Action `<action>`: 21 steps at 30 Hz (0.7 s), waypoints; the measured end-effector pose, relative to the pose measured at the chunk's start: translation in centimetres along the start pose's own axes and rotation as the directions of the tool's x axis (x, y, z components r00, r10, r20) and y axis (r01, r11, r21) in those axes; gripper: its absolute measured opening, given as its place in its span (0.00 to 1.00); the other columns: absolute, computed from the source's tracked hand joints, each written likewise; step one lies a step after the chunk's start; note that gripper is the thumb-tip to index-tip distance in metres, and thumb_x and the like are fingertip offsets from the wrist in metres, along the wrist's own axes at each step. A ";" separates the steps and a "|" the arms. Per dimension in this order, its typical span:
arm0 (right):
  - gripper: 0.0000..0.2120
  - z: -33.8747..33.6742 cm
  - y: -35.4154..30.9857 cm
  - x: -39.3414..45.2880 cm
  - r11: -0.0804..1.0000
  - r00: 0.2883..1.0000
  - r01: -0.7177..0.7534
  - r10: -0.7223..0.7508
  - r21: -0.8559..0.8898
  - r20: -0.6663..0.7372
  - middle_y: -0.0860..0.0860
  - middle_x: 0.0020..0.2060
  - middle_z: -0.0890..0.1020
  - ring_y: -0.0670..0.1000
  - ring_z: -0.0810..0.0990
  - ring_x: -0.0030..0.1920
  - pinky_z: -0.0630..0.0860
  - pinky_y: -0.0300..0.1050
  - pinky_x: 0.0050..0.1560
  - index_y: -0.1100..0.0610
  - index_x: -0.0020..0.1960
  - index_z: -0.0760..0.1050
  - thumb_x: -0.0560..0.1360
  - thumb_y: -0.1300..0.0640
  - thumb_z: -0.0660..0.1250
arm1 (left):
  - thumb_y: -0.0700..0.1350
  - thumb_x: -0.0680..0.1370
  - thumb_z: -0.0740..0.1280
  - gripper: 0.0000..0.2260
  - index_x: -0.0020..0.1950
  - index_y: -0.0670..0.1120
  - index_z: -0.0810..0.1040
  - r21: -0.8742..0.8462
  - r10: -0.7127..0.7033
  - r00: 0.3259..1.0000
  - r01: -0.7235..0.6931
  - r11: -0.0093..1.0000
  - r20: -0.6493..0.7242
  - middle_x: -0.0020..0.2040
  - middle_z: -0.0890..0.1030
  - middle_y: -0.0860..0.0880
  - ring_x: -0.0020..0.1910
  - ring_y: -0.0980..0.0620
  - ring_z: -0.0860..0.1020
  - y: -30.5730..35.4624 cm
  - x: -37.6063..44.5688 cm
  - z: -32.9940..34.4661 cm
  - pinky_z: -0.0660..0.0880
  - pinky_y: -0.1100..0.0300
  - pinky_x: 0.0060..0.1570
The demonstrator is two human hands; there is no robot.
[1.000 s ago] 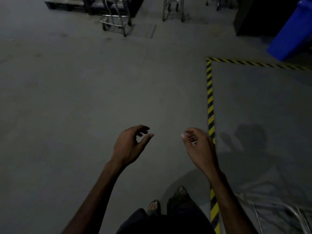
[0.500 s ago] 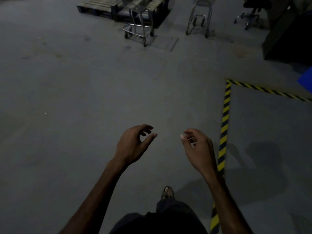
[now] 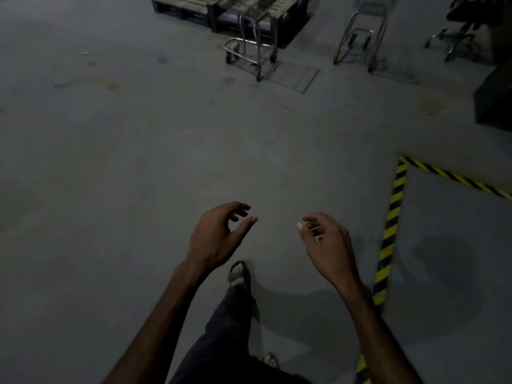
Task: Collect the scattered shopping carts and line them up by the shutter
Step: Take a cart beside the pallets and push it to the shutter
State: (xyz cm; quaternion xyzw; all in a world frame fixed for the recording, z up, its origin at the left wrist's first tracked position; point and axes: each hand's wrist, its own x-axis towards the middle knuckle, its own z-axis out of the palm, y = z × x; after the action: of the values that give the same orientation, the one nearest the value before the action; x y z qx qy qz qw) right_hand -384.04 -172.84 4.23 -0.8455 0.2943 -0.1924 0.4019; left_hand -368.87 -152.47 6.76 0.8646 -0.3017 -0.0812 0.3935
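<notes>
Both hands are raised in front of the body over a bare concrete floor (image 3: 138, 162). The left hand (image 3: 219, 239) sits at about 6 o'clock in the view, fingers loosely curled, thumb extended, holding nothing. The right hand (image 3: 327, 245) is just beside it toward 5 o'clock, fingers likewise loosely curled and apart from the thumb, holding nothing. The hands do not touch each other.

Below the hands, one sandalled foot (image 3: 238, 274) is planted forward on the floor; the toes of the other foot (image 3: 271, 361) show near the bottom edge.

The shopping carts stand well apart from the hands, at the top of the view. One cart (image 3: 250, 48) is at 12 o'clock, its lower frame and wheels visible, its basket cut off by the frame edge; basket contents cannot be determined. It stands just in front of a wooden pallet (image 3: 180, 6). A second cart (image 3: 360, 42) stands at about 1 o'clock, apart from the first. Its basket is likewise mostly out of view.

At 2 o'clock, a wheeled base (image 3: 454, 42) appears, possibly an office chair; the light is too dim to confirm. A dark box-like object (image 3: 496, 98) sits at the right edge.

A yellow-and-black hazard tape line (image 3: 390, 225) runs from 5 o'clock up to a corner at 3 o'clock, then off to the right.
</notes>
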 end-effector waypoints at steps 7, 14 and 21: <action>0.04 4.6 -1.5 14.7 1.000 1.000 0.000 0.000 -0.019 -0.001 0.44 0.45 0.83 0.43 0.83 0.43 0.83 0.52 0.44 0.49 0.54 0.82 0.80 0.51 0.73 | 0.60 0.81 0.71 0.16 0.62 0.52 0.84 -0.012 -0.008 0.999 0.007 1.000 -0.032 0.53 0.86 0.57 0.48 0.58 0.83 -4.6 14.9 -1.3 0.83 0.49 0.48; 0.05 7.4 -3.9 28.5 1.000 0.998 -0.027 0.027 0.007 -0.048 0.45 0.47 0.84 0.43 0.83 0.44 0.83 0.53 0.45 0.49 0.55 0.81 0.80 0.50 0.72 | 0.59 0.81 0.72 0.15 0.61 0.52 0.85 0.006 -0.009 1.000 0.009 1.000 0.009 0.52 0.86 0.58 0.48 0.58 0.83 -7.0 29.9 -3.4 0.83 0.50 0.50; 0.03 9.0 -1.6 40.0 0.996 0.995 -0.091 0.091 0.007 -0.048 0.45 0.46 0.84 0.43 0.82 0.44 0.83 0.53 0.45 0.48 0.54 0.80 0.80 0.50 0.72 | 0.60 0.81 0.71 0.15 0.61 0.53 0.84 0.005 -0.013 0.996 0.013 1.000 0.084 0.52 0.86 0.59 0.48 0.60 0.83 -8.1 42.3 -0.3 0.83 0.50 0.50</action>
State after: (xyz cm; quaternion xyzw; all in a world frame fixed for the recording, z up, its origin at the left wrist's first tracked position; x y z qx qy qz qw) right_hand -348.27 -193.03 3.64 -0.8254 0.3416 -0.1949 0.4051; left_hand -330.94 -172.91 5.16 0.8632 -0.3127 -0.1193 0.3779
